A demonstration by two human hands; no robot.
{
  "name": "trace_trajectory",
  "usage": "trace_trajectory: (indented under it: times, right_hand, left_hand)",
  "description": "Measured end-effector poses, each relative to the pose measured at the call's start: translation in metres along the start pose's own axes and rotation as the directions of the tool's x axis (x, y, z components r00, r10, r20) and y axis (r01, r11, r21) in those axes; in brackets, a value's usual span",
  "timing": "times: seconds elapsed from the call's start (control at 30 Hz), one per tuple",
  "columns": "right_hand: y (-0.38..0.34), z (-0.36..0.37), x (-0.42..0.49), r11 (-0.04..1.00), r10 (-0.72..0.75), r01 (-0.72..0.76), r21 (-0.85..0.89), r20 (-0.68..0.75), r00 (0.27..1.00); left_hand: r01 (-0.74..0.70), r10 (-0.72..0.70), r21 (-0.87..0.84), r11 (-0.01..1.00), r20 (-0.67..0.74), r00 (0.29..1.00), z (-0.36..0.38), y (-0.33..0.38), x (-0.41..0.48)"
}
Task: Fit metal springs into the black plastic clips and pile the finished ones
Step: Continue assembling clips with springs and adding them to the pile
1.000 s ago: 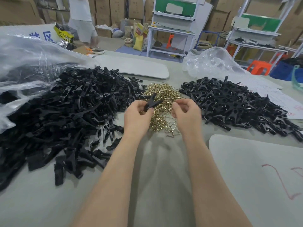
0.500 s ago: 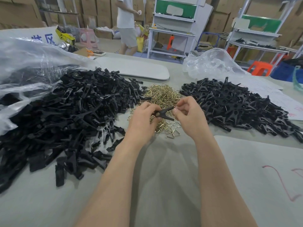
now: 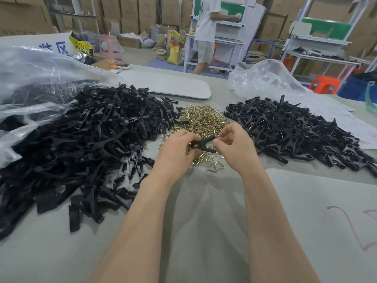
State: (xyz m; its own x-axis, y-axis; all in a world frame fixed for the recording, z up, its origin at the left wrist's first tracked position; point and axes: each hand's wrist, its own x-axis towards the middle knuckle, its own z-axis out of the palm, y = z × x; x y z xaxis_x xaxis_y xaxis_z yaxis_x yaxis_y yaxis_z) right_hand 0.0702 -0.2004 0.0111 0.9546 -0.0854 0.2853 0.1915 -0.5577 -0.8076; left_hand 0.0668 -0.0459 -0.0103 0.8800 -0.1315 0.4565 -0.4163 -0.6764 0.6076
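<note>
My left hand [image 3: 177, 149] grips one black plastic clip [image 3: 204, 143] by its left end, over the near edge of a heap of brass-coloured metal springs [image 3: 201, 123]. My right hand [image 3: 234, 146] pinches the clip's right end with thumb and curled fingers; whether a spring sits between those fingers is hidden. A big heap of loose black clip parts [image 3: 81, 144] lies to the left. A second pile of black clips [image 3: 291, 131] with metal showing in them lies to the right.
A clear plastic bag [image 3: 30, 78] covers the far left heap; another crumpled bag [image 3: 263, 80] lies behind the right pile. Grey boards lie at the back [image 3: 169, 86] and near right [image 3: 326, 221]. A person [image 3: 206, 31] stands at a bench beyond the table.
The clip swung from pointing up-right to lying across between my hands, and my right hand closed onto its end. The person in the background walked to the right.
</note>
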Motion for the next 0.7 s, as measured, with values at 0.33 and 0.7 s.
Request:
trace_trajectory:
  times: [0.33,0.7]
  right_hand:
    - [0.004,-0.007,0.002,0.847,0.141,-0.202,0.491,0.158,0.977]
    - [0.011,0.003,-0.006,0.456,0.078,-0.589,0.667,0.630,0.773]
  left_hand:
    - [-0.004,0.005,-0.162,0.987,0.001,1.000,-0.006,0.004,0.000]
    - [-0.042,0.055,-0.287,0.957,0.039,0.998,-0.011,0.015,-0.002]
